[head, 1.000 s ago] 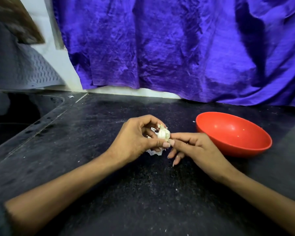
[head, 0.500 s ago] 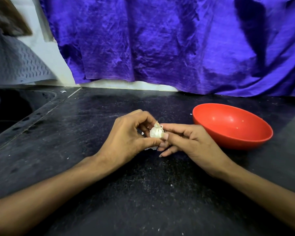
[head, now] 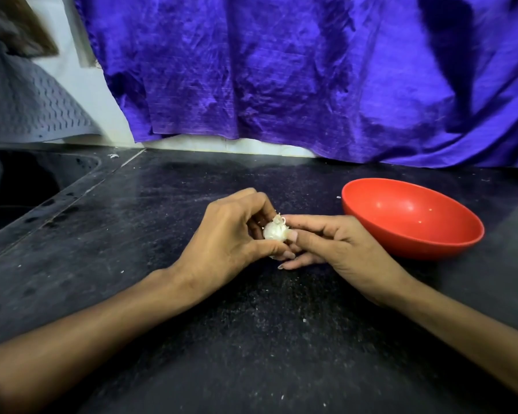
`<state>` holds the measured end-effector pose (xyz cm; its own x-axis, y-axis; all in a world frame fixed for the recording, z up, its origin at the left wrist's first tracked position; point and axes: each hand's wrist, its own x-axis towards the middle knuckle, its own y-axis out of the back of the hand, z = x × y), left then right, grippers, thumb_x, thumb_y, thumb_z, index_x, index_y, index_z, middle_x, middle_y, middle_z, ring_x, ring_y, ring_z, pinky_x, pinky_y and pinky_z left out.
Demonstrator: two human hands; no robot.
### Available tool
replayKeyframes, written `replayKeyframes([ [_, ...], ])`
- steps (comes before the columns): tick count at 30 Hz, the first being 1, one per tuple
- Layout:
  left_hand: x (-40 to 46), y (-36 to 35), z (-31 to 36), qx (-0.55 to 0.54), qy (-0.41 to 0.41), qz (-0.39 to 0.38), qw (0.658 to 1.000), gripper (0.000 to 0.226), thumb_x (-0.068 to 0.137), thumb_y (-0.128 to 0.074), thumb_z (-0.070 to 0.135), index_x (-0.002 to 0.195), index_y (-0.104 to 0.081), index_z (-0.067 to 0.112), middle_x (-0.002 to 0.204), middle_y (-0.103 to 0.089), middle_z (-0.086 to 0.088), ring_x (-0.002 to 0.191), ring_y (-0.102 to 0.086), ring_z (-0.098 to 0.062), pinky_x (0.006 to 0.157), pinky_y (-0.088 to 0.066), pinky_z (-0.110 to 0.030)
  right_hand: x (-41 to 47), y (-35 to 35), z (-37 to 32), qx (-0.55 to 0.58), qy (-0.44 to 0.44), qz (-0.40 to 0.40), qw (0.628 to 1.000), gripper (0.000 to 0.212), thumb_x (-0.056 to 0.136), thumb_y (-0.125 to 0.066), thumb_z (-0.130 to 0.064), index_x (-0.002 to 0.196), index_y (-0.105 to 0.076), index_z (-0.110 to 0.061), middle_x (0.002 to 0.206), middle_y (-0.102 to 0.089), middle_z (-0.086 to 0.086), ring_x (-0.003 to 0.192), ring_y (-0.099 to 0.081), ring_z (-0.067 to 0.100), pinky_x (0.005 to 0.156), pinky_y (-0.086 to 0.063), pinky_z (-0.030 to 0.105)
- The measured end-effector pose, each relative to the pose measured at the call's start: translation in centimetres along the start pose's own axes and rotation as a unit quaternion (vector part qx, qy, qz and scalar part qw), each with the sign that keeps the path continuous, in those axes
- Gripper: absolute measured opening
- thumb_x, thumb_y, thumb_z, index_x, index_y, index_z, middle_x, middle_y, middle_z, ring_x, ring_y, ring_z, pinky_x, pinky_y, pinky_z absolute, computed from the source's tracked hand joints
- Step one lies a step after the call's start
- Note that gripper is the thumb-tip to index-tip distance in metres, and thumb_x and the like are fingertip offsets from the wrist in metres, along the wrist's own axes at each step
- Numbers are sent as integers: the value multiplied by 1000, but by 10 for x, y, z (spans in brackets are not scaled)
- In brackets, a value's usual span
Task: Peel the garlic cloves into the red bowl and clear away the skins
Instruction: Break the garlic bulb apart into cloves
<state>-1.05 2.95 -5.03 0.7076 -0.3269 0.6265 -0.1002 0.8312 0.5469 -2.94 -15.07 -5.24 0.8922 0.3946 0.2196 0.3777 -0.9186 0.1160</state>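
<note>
A small white garlic bulb (head: 275, 231) with papery skin is held between both hands just above the black counter (head: 132, 249). My left hand (head: 231, 234) curls round it from the left, thumb under it. My right hand (head: 335, 246) pinches its right side with thumb and fingertips. The red bowl (head: 449, 243) stands on the counter just right of my right hand; nothing shows inside it but a few specks. A bit of loose skin peeks out beneath my left thumb.
A dark sink (head: 18, 186) is sunk into the counter at the far left. A purple cloth (head: 311, 73) hangs along the back wall. A grey ribbed mat (head: 33, 109) leans at the back left. Small white flakes dot the counter.
My hands have closed in tighter round the garlic and turned it a little. The loose skin under my left hand is now mostly hidden.
</note>
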Motion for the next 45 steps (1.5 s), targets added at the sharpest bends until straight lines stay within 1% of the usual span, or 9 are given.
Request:
replayKeyframes([
  [6, -4, -2, 1, 31, -55, -19, 998, 30, 66, -86, 20, 79, -61, 9, 76, -54, 6, 66, -54, -14, 53, -43, -15, 0, -3, 7, -49, 1, 36, 998, 23, 95, -49, 4, 105, -69, -1, 90, -69, 27, 78, -66, 21, 76, -60, 31],
  [12, -1, -2, -5, -39, 13, 20, 999, 31, 61, -90, 23, 81, -67, 20, 80, -64, 5, 70, -61, -10, 63, -48, -15, 3, 3, 4, -29, -5, 32, 999, 26, 95, -49, 2, 109, -68, -10, 88, -72, 11, 78, -69, 17, 73, -60, 29],
  [15, 3, -1, -1, -121, 85, 31, 989, 31, 60, -88, 20, 86, -70, 17, 82, -70, -2, 66, -66, -11, 61, -55, -23, 4, 10, 0, -75, 27, 75, 994, 22, 93, -54, 1, 101, -69, -12, 75, -70, 5, 67, -66, 15, 66, -60, 28],
  [19, 9, 0, 0, -296, 180, 29, 938, 26, 70, -77, 1, 95, -71, 6, 82, -74, -5, 66, -66, -13, 60, -58, -26, 2, 22, 0, -281, 85, 119, 949, 9, 87, -67, -14, 94, -72, -18, 66, -64, -1, 51, -58, 5, 53, -50, 19],
  [22, 9, -1, 0, -343, 219, 21, 913, 25, 79, -68, -8, 101, -71, 3, 90, -74, -6, 73, -68, -12, 62, -59, -25, 2, 26, 3, -421, 132, 103, 892, 8, 83, -74, -21, 90, -72, -20, 74, -61, -5, 59, -53, 7, 58, -38, 9],
  [28, 7, -2, -2, -389, 256, -3, 885, 21, 86, -61, 1, 104, -72, 4, 104, -74, -4, 87, -70, -12, 68, -59, -27, 2, 27, 7, -485, 121, 93, 861, 14, 80, -77, -23, 93, -74, -23, 84, -61, -7, 65, -53, -6, 61, -34, 6],
  [35, 0, -7, 4, -381, 266, 11, 885, 23, 63, -75, 7, 85, -68, 0, 78, -72, -14, 68, -71, -21, 65, -60, -27, -2, 12, 3, -336, 127, 105, 927, 28, 75, -72, -44, 97, -72, -28, 66, -64, -3, 43, -46, 7, 48, -38, 16],
  [41, -1, -11, 9, -356, 268, 27, 895, 10, 67, -74, -3, 74, -67, 0, 66, -67, -18, 54, -68, -21, 57, -59, -25, -3, 9, 10, -263, 110, 75, 955, 12, 84, -72, -23, 94, -74, -17, 67, -66, 9, 55, -63, 29, 46, -55, 35],
  [45, -1, -12, 10, -339, 260, 35, 903, 13, 73, -70, -12, 70, -65, 0, 58, -66, -11, 50, -65, -18, 54, -57, -23, -2, 8, 12, -250, 114, 75, 959, 10, 84, -73, -21, 91, -75, -15, 75, -64, 11, 57, -64, 28, 51, -57, 42],
])
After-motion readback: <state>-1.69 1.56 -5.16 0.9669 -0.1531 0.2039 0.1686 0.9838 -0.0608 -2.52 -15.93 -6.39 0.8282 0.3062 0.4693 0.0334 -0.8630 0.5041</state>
